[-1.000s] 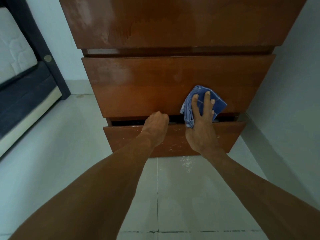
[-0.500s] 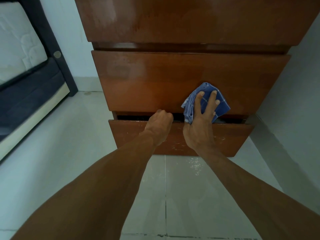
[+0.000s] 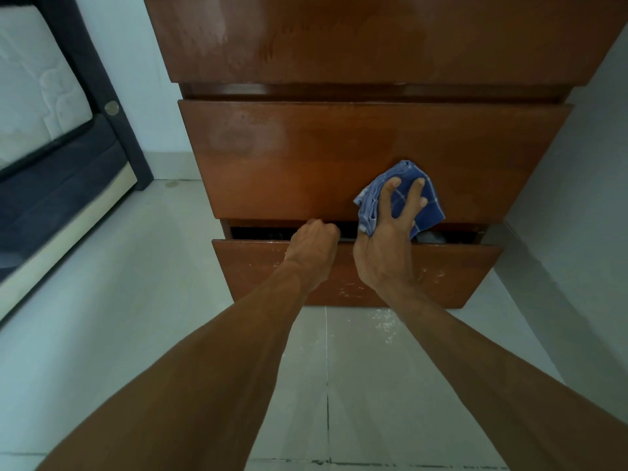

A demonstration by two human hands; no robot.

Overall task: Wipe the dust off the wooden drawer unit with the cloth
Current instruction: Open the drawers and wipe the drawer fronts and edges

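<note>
Right hand [image 3: 384,256] flat on cloth [image 3: 429,207], left hand [image 3: 314,248] on bottom drawer [image 3: 458,277]

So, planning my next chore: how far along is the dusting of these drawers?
Midway at most. Nothing looks clearly finished: the top drawer front shows hazy patches. In hand: the right hand presses the cloth on the middle drawer front; the left hand grips the edge of the bottom drawer. Left: its white specks.

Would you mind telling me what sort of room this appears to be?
Most likely a bedroom in a home: a quilted mattress in a dark bed frame stands at the left, a wooden drawer unit sits against the pale wall, and the floor is tiled.
</note>
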